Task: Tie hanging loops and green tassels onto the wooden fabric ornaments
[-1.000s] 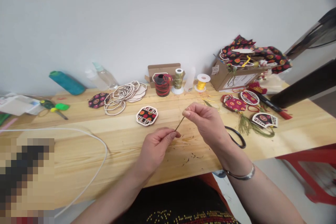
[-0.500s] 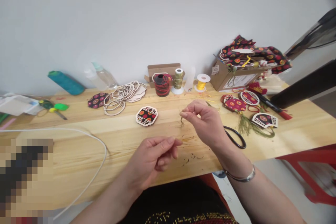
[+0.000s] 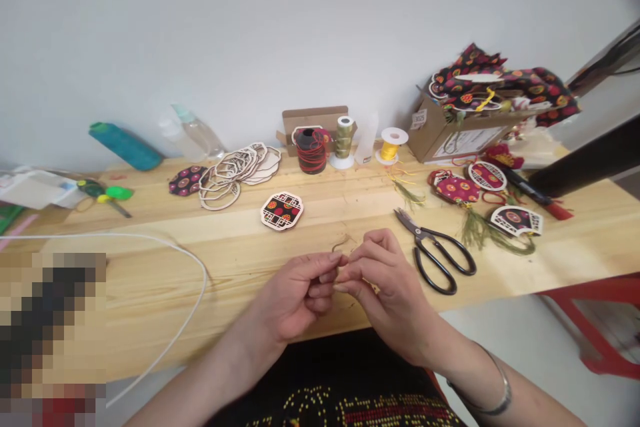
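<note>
Both hands meet over the front of the wooden table [image 3: 235, 240]. My left hand [image 3: 303, 290] is closed in a pinch, and its fingertips touch those of my right hand [image 3: 383, 283]. A thin olive cord [image 3: 343, 240] loops up from between the fingertips. My right hand pinches at the same spot, its fingers partly hiding the cord. Black-handled scissors [image 3: 437, 250] lie just right of my right hand, blades pointing up and left. A lobed wooden-framed fabric piece [image 3: 282, 211] lies flat beyond my hands.
Wooden frames [image 3: 235, 170], a red cord spool [image 3: 311, 152], an olive thread spool [image 3: 344, 141] and a yellow spool [image 3: 391, 145] stand or lie toward the wall. A cardboard box [image 3: 453, 137] with fabric and tasselled ornaments [image 3: 453, 187] are right. A white cable [image 3: 205, 280] curves left.
My right hand has come down and in to meet my left hand at the cord. The view has shifted, and the scissors now show in full.
</note>
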The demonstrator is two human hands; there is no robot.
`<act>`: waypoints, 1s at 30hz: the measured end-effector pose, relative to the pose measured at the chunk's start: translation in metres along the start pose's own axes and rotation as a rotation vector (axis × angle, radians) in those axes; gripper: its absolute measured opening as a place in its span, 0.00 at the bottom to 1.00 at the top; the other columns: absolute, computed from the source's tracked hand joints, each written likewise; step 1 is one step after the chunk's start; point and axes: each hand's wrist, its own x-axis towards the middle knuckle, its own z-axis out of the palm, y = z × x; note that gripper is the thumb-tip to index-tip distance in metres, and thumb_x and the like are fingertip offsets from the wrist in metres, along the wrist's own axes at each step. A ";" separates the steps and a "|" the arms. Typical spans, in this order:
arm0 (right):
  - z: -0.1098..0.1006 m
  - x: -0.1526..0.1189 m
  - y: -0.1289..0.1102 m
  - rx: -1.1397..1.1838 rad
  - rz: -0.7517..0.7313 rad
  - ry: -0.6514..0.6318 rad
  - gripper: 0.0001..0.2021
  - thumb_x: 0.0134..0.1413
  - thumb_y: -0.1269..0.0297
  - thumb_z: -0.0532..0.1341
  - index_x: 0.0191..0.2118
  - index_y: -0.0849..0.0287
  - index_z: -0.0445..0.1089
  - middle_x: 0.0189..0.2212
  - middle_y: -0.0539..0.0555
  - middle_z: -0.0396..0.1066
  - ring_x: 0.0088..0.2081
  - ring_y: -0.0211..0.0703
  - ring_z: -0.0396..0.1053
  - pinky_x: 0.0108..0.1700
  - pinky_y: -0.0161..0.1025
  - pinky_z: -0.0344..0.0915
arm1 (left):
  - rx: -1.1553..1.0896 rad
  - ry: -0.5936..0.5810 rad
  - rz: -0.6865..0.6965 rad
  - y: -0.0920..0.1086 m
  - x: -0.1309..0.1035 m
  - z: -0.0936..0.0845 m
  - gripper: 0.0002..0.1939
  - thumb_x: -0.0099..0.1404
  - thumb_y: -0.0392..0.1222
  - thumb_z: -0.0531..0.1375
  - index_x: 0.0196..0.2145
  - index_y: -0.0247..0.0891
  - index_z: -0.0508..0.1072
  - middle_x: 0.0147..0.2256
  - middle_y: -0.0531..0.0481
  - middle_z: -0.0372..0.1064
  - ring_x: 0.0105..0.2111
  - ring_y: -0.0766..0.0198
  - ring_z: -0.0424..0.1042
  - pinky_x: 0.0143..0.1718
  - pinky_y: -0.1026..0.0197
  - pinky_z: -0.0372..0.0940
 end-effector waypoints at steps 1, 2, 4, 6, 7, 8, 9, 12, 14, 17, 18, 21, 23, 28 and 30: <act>0.001 -0.002 0.000 -0.003 -0.001 0.002 0.06 0.55 0.73 0.59 0.28 0.58 0.69 0.26 0.51 0.67 0.36 0.41 0.57 0.41 0.41 0.57 | 0.021 0.004 0.020 -0.001 0.001 -0.001 0.09 0.53 0.36 0.65 0.23 0.31 0.69 0.17 0.60 0.49 0.15 0.80 0.43 0.14 0.75 0.40; 0.001 -0.004 0.000 -0.003 -0.005 0.006 0.07 0.55 0.73 0.59 0.28 0.59 0.69 0.26 0.51 0.67 0.35 0.41 0.57 0.41 0.41 0.57 | 0.045 0.005 0.037 -0.001 0.001 -0.002 0.08 0.54 0.37 0.65 0.23 0.31 0.69 0.17 0.60 0.49 0.15 0.79 0.44 0.14 0.75 0.40; 0.003 -0.007 0.000 0.005 -0.008 0.017 0.07 0.55 0.75 0.58 0.27 0.59 0.68 0.26 0.51 0.67 0.35 0.41 0.56 0.41 0.41 0.57 | 0.096 0.008 0.069 -0.001 0.002 -0.003 0.07 0.55 0.38 0.64 0.24 0.31 0.71 0.16 0.60 0.48 0.15 0.79 0.45 0.14 0.74 0.39; 0.004 -0.010 0.000 0.019 -0.004 0.017 0.07 0.54 0.75 0.58 0.27 0.59 0.68 0.25 0.50 0.66 0.35 0.41 0.56 0.42 0.41 0.57 | 0.142 0.020 0.109 -0.001 0.003 -0.004 0.07 0.56 0.38 0.64 0.27 0.31 0.72 0.17 0.60 0.49 0.15 0.79 0.46 0.14 0.74 0.39; 0.004 -0.011 0.000 0.028 0.003 0.012 0.08 0.54 0.75 0.58 0.27 0.59 0.68 0.26 0.50 0.66 0.35 0.40 0.56 0.42 0.41 0.57 | 0.163 0.028 0.125 0.000 0.003 -0.004 0.07 0.56 0.39 0.64 0.28 0.31 0.73 0.18 0.59 0.52 0.15 0.80 0.46 0.14 0.74 0.38; 0.004 -0.012 0.000 0.037 0.007 0.005 0.08 0.54 0.75 0.58 0.27 0.59 0.67 0.26 0.50 0.66 0.35 0.40 0.56 0.42 0.41 0.57 | 0.182 0.033 0.137 0.000 0.004 -0.005 0.07 0.55 0.39 0.64 0.29 0.31 0.73 0.20 0.58 0.55 0.15 0.80 0.46 0.14 0.74 0.38; 0.004 -0.013 0.000 0.048 0.011 -0.001 0.08 0.54 0.76 0.58 0.26 0.60 0.67 0.26 0.50 0.66 0.35 0.40 0.56 0.42 0.41 0.57 | 0.199 0.038 0.141 0.001 0.004 -0.005 0.08 0.56 0.39 0.64 0.30 0.31 0.74 0.22 0.57 0.58 0.15 0.81 0.47 0.14 0.74 0.38; 0.004 -0.016 -0.001 0.087 0.018 -0.019 0.08 0.55 0.76 0.57 0.27 0.60 0.67 0.26 0.50 0.65 0.35 0.39 0.56 0.41 0.40 0.57 | 0.227 0.042 0.134 0.003 0.005 -0.005 0.08 0.56 0.40 0.64 0.32 0.31 0.74 0.26 0.53 0.65 0.15 0.82 0.47 0.14 0.75 0.38; 0.004 -0.018 -0.002 0.113 0.026 -0.038 0.07 0.55 0.75 0.57 0.27 0.60 0.67 0.25 0.50 0.64 0.35 0.39 0.56 0.41 0.39 0.58 | 0.234 0.054 0.134 0.004 0.006 -0.006 0.08 0.56 0.40 0.64 0.32 0.31 0.74 0.26 0.53 0.65 0.14 0.83 0.47 0.14 0.75 0.38; 0.003 -0.019 -0.004 0.137 0.042 -0.096 0.07 0.55 0.73 0.58 0.27 0.61 0.67 0.25 0.50 0.65 0.36 0.39 0.56 0.41 0.38 0.58 | 0.239 0.084 0.144 0.005 0.007 -0.007 0.08 0.56 0.40 0.64 0.32 0.31 0.74 0.24 0.53 0.65 0.14 0.82 0.47 0.14 0.75 0.39; 0.003 -0.020 -0.005 0.142 0.047 -0.121 0.07 0.55 0.73 0.58 0.27 0.61 0.68 0.25 0.50 0.66 0.36 0.39 0.57 0.41 0.38 0.58 | 0.238 0.094 0.150 0.005 0.007 -0.008 0.08 0.56 0.40 0.64 0.32 0.31 0.73 0.24 0.54 0.65 0.14 0.82 0.48 0.14 0.76 0.40; 0.002 -0.021 -0.005 0.154 0.067 -0.196 0.07 0.55 0.73 0.58 0.27 0.62 0.68 0.26 0.50 0.66 0.38 0.39 0.56 0.42 0.38 0.58 | 0.238 0.117 0.167 0.007 0.007 -0.008 0.08 0.56 0.39 0.64 0.32 0.30 0.74 0.24 0.54 0.64 0.14 0.83 0.49 0.14 0.76 0.41; 0.002 -0.022 -0.006 0.162 0.078 -0.248 0.06 0.55 0.71 0.59 0.28 0.62 0.69 0.26 0.50 0.66 0.39 0.39 0.57 0.43 0.37 0.58 | 0.239 0.126 0.177 0.007 0.007 -0.007 0.09 0.56 0.39 0.64 0.32 0.30 0.74 0.24 0.54 0.64 0.15 0.83 0.49 0.14 0.76 0.41; -0.002 -0.023 -0.009 0.182 0.092 -0.380 0.06 0.55 0.71 0.60 0.28 0.62 0.70 0.28 0.49 0.66 0.41 0.37 0.58 0.45 0.35 0.58 | 0.240 0.140 0.195 0.008 0.007 -0.007 0.09 0.55 0.39 0.64 0.32 0.29 0.74 0.24 0.54 0.64 0.15 0.83 0.50 0.14 0.76 0.42; -0.003 -0.023 -0.010 0.188 0.090 -0.416 0.05 0.55 0.71 0.60 0.29 0.61 0.71 0.29 0.49 0.66 0.41 0.37 0.58 0.45 0.34 0.58 | 0.238 0.146 0.194 0.008 0.007 -0.007 0.09 0.55 0.39 0.65 0.32 0.30 0.74 0.24 0.54 0.63 0.15 0.83 0.50 0.13 0.77 0.42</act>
